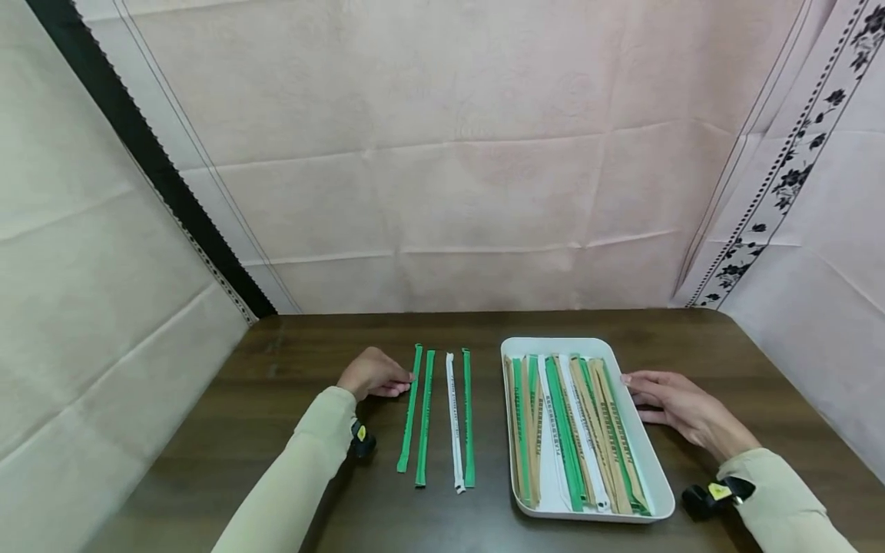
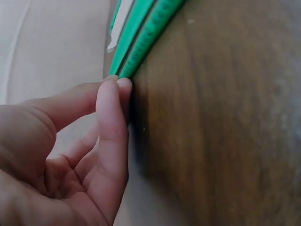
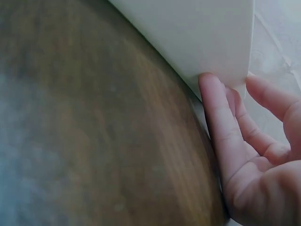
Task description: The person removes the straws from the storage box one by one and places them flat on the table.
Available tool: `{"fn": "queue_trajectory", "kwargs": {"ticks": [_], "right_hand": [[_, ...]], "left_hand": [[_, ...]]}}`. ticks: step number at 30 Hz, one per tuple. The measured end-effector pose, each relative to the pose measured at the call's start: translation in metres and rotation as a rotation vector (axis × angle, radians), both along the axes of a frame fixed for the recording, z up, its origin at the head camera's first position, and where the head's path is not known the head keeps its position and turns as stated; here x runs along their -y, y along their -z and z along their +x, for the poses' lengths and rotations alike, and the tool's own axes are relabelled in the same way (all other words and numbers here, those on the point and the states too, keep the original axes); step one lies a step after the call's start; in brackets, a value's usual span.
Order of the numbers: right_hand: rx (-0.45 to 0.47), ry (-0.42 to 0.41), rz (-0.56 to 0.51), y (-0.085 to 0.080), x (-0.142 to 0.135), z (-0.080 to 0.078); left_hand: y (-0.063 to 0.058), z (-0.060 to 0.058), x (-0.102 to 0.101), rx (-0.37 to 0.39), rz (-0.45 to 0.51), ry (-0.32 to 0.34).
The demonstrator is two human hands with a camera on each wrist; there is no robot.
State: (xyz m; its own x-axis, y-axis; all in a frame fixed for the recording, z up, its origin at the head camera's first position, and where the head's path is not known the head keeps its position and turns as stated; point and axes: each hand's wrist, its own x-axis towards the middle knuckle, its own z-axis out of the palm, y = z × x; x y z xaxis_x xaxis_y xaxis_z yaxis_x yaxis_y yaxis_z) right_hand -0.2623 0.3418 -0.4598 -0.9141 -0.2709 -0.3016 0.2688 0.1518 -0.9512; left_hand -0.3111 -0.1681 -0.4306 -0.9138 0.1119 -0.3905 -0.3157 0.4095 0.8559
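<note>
My left hand (image 1: pixel 376 374) pinches the top end of the leftmost green paper-wrapped stick (image 1: pixel 409 415) between thumb and finger. To its right on the table lie another green wrapped stick (image 1: pixel 425 418), a white one (image 1: pixel 454 422) and a further green one (image 1: pixel 469 418), roughly parallel. My right hand (image 1: pixel 681 407) touches the right side of a white tray (image 1: pixel 660 484). In the right wrist view, nearly straight fingers (image 3: pixel 218 108) rest against the tray's outer wall and rim. Inside the tray lie several green, white and tan wrapped sticks (image 1: pixel 563 430), side by side. What is inside the wrappers is hidden.
The dark brown wooden table (image 1: pixel 276 476) has rounded far corners. Pale cloth (image 1: pixel 449 192) hangs behind it and on both sides, with a black band at left and a floral strip at right. A dark device (image 1: pixel 362 440) sits on each wrist.
</note>
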Motion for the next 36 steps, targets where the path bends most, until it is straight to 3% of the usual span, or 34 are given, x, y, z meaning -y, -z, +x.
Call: {"fn": "queue_trajectory", "kwargs": {"ticks": [4,7,10,13,17,22,27,31,36], "right_hand": [[0.011,-0.012,-0.03,0.0,-0.001,0.001],[-0.005,-0.01,-0.01,-0.001,-0.001,0.002],[-0.031,0.01,0.025,-0.002,-0.001,0.004],[-0.037,0.017,0.036,-0.004,-0.001,0.005],[-0.037,0.017,0.04,-0.006,0.001,0.003],[-0.047,0.026,0.049,-0.003,0.003,0.001],[-0.042,0.023,0.057,0.0,0.002,0.005],[-0.041,0.025,0.055,0.001,0.001,0.006],[-0.04,0.025,0.042,0.001,0.001,0.004]], "left_hand": [[-0.004,0.006,-0.007,-0.085,-0.097,-0.027],[-0.02,0.01,-0.022,-0.185,-0.189,-0.025],[-0.042,0.013,-0.051,-0.28,-0.242,0.024],[-0.061,0.018,-0.086,-0.32,-0.243,0.096],[-0.072,0.024,-0.132,-0.324,-0.201,0.183],[-0.066,0.026,-0.183,-0.3,-0.196,0.228],[-0.048,0.024,-0.224,-0.287,-0.333,0.222],[-0.035,0.018,-0.244,-0.349,-0.527,0.184],[-0.021,0.005,-0.26,-0.378,-0.595,0.091]]}}
